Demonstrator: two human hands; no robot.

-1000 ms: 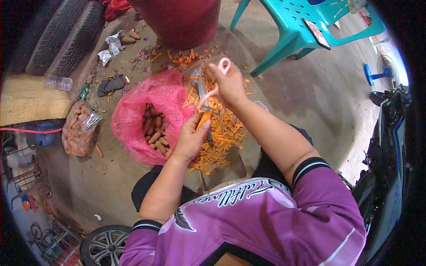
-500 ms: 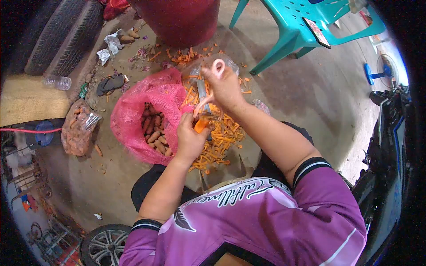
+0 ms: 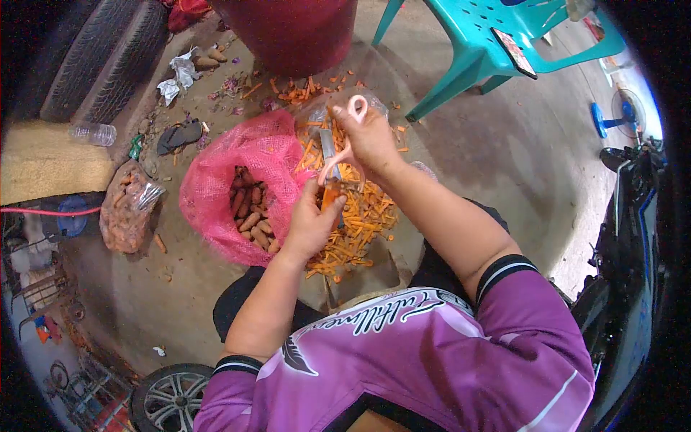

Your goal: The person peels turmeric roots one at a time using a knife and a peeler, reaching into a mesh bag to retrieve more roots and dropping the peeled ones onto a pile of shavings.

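Note:
My left hand [image 3: 311, 222] is closed around an orange root vegetable [image 3: 331, 196], its peeled flesh showing between thumb and fingers. Wrapped in the fingers of my right hand [image 3: 371, 137] is a pale pink peeler [image 3: 347, 153]; the handle's loop sticks out at the top. The peeler's forked head is right at the upper end of the root vegetable. Below both hands lies a pile of orange cut strips [image 3: 368, 225] on clear plastic. Behind the peeler, a flat grey blade-like piece [image 3: 327, 142] rests among the strips. Left of my hands, a pink mesh sack [image 3: 209, 209] holds brownish unpeeled roots [image 3: 250, 216].
A dark red tub [image 3: 288, 36] and a green plastic chair [image 3: 468, 43] with a phone [image 3: 514, 52] stand ahead. Leftward are a filled clear bag [image 3: 128, 212], a sandal [image 3: 180, 137] and tires [image 3: 108, 65]. A motorcycle [image 3: 626, 245] is at the right.
My left hand has turned slightly, bringing the orange root more upright against the peeler's head. My right hand has shifted a little to the right, still holding the peeler.

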